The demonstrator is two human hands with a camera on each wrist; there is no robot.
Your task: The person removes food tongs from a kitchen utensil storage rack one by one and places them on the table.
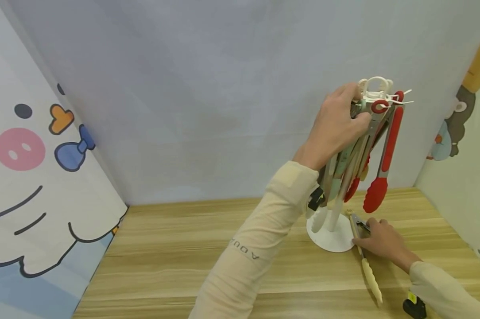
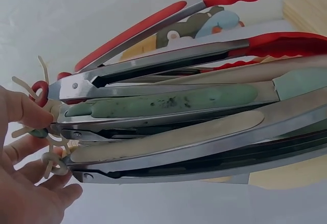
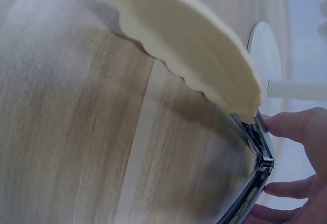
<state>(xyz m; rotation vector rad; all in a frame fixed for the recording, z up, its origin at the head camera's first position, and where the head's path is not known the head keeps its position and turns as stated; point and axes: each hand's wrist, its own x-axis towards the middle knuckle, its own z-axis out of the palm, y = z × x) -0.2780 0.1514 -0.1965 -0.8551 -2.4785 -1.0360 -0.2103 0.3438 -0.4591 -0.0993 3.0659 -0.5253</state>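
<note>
The person's left hand pinches the upper end of the green tongs at the top of a white stand, its fingertips beside the ring of the beige tongs. The right hand grips the cream tongs, thumb and fingers on the legs, just beside the stand's round base.

The stand, near the back edge of the wooden table and toward its right edge, carries hanging tongs, including red tongs.

The left wrist view alone shows dark specks on the green handle; the right wrist view shows the cream tongs spread in a V, their metal joint and a broad, scalloped tip. Pale cloth hangs behind.
</note>
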